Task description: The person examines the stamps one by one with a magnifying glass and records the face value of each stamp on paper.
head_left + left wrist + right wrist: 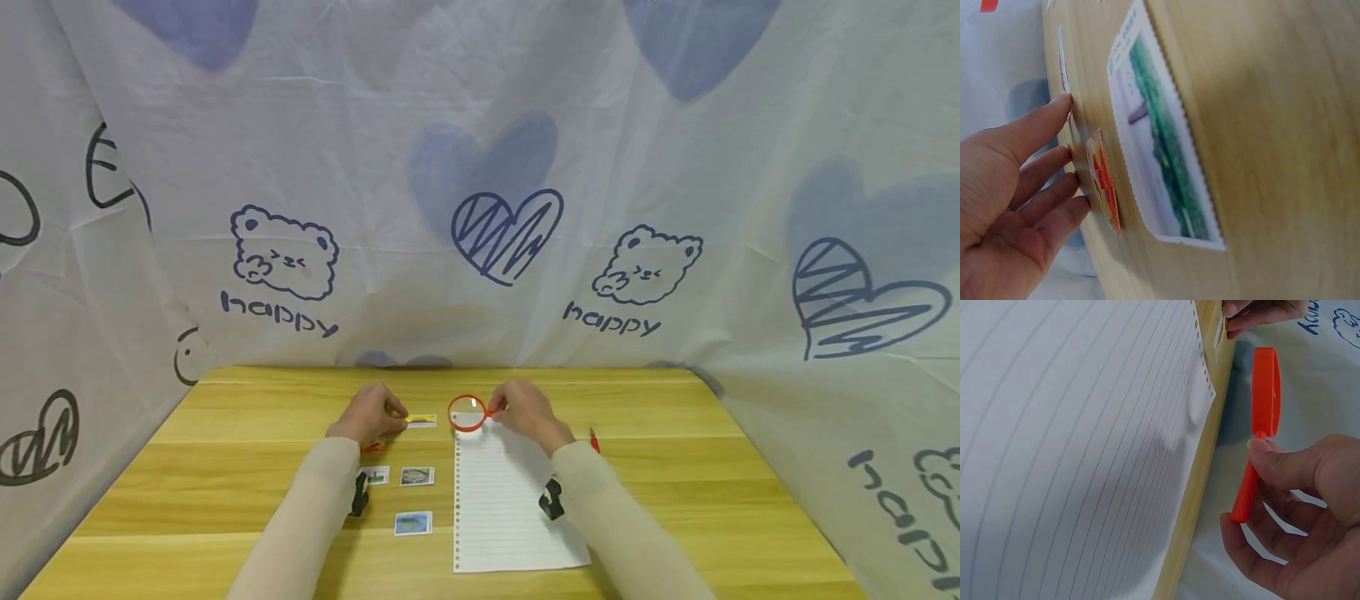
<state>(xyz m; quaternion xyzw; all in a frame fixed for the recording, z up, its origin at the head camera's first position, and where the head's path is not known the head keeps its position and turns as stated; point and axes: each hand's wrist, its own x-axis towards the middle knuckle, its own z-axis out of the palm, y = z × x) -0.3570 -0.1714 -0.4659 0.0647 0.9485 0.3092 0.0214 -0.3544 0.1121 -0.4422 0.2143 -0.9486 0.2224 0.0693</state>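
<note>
My right hand (525, 410) pinches the handle of a red magnifying glass (1265, 394), thumb near where the handle joins the ring. The lens overlaps the top left corner of a lined sheet of paper (510, 508) in the head view. My left hand (369, 414) holds a yellow postage stamp (422, 421) at its left edge between thumb and fingertips. Seen from the left wrist, a red-orange stamp (1104, 180) lies close by those fingers, with a green landscape stamp (1163, 137) beyond it.
Left of the sheet, a stamp with an oval picture (417, 476) and a blue-green stamp (413, 523) lie on the wooden table (225, 492). A red pen (595, 442) lies right of the sheet, beside my right forearm. A printed cloth (420, 317) hangs behind the table.
</note>
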